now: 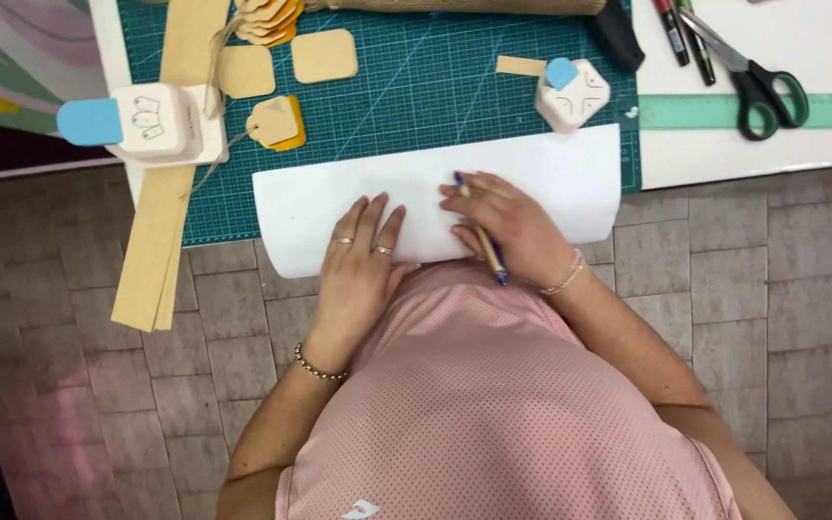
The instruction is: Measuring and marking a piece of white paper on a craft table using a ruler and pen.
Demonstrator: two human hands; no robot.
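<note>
Currently, head view: my left hand (358,255) is lying flat, fingers spread, pressing the white paper sheet (532,178) at the counter (724,144) edge. My right hand (507,226) is gripping a pencil (486,243) over it. Corner punch (572,93) and scissors (758,82) are resting beyond.

My white desk (772,154) carries a green cutting mat (416,87), a pale green ruler (820,111), scissors (758,82), two markers (681,34) and long cardboard strips (151,255) overhanging its edge.

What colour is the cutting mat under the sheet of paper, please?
Teal green with a pale grid, the cutting mat shows in the head view.
</note>
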